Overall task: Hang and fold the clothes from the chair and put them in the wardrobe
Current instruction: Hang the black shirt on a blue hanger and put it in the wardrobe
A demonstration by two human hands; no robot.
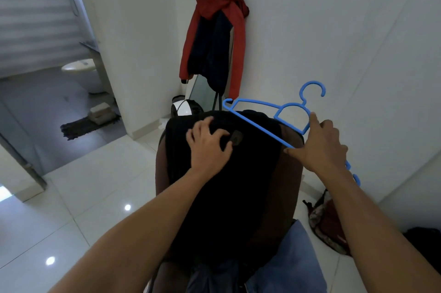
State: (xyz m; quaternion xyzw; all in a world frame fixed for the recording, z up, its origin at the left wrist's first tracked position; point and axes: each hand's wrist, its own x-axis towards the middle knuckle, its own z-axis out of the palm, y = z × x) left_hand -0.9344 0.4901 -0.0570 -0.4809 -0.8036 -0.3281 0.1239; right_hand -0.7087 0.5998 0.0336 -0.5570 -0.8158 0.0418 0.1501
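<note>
A black garment (222, 197) with a small brown label lies draped over the back of a brown chair (294, 173) in the middle of the view. My left hand (208, 144) grips the black cloth near its top, fingers curled into the fabric beside the label. My right hand (319, 147) holds a blue plastic hanger (262, 111) by its lower bar and shoulder, just above the garment's right side. The hanger's hook points up and away. Blue denim clothing (288, 266) lies on the chair seat at the bottom.
A red and navy jacket (214, 39) hangs on a stand against the white wall behind the chair. A white helmet (185, 107) sits on the floor below it. A patterned bag (327, 223) lies on the tiles at right. An open bathroom doorway is at left.
</note>
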